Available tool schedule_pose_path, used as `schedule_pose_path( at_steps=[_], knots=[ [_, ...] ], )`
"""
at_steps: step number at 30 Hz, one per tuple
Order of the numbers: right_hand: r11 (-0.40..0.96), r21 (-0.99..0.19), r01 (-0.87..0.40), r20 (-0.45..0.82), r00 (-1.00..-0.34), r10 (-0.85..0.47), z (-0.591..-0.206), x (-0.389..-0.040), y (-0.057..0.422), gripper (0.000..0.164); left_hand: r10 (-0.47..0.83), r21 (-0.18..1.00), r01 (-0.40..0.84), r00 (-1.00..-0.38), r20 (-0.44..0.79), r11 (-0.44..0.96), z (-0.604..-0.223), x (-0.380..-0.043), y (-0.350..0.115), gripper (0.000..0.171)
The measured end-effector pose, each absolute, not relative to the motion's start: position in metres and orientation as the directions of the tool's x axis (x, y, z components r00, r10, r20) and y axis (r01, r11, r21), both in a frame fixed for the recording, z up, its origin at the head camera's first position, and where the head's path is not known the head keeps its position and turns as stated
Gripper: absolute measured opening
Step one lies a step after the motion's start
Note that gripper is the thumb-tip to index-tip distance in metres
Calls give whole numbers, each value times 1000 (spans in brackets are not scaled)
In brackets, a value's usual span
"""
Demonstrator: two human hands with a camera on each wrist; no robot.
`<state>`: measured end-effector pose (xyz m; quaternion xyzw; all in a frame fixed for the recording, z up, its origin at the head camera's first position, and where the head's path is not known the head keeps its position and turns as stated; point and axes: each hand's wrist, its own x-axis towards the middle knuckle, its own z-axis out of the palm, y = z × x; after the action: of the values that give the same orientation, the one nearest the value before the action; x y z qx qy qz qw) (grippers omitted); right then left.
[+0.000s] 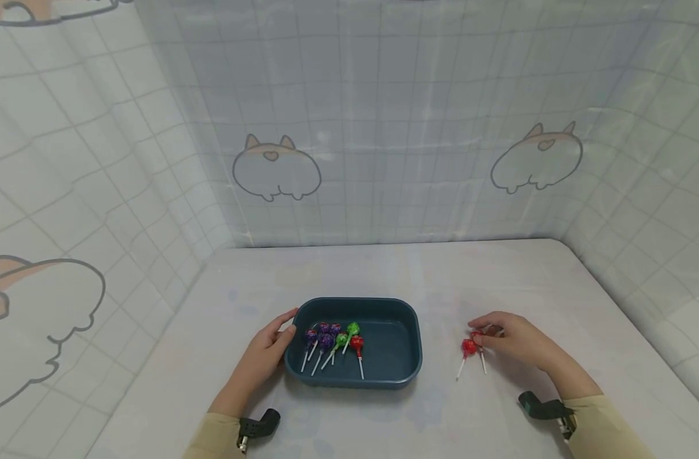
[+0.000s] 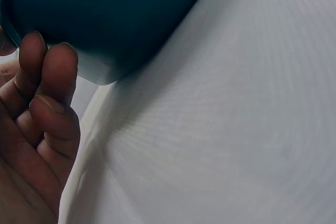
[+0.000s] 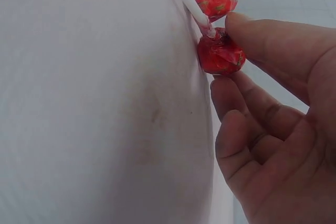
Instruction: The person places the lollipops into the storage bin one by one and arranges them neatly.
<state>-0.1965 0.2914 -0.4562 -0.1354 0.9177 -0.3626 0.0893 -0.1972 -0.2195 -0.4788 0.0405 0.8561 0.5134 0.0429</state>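
A dark teal tray (image 1: 383,385) stands on the table, with several purple lollipops (image 1: 325,341), two green lollipops (image 1: 353,328) and a red lollipop (image 1: 357,344) in its left half. My left hand (image 1: 264,349) grips the tray's left rim; in the left wrist view curled fingers (image 2: 58,72) lie against its outer wall. To the right of the tray, my right hand (image 1: 512,338) pinches the head of another red lollipop (image 3: 221,56) between thumb and fingers. Right beside that one lies a second red lollipop (image 1: 468,347), its white stick towards me.
A white cloth covers the table (image 1: 349,424). Tiled-pattern curtains with cartoon animals enclose it at the back (image 1: 383,178) and both sides. Each wrist carries a dark camera mount (image 1: 260,423).
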Motion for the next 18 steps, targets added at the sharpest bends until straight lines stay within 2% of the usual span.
schedule_pose_path(
  at_steps=[12,18],
  knots=[
    [739,-651,-172,-88,-950,-299,-457,-198,290,32,114,888,18,-993,-39,459,-481,-199,-220,46],
    [728,-677,-109,-66,-976,-207,-455,-198,297,33,114,887,17,-993,-41,462,-482,-199,-221,48]
  ],
)
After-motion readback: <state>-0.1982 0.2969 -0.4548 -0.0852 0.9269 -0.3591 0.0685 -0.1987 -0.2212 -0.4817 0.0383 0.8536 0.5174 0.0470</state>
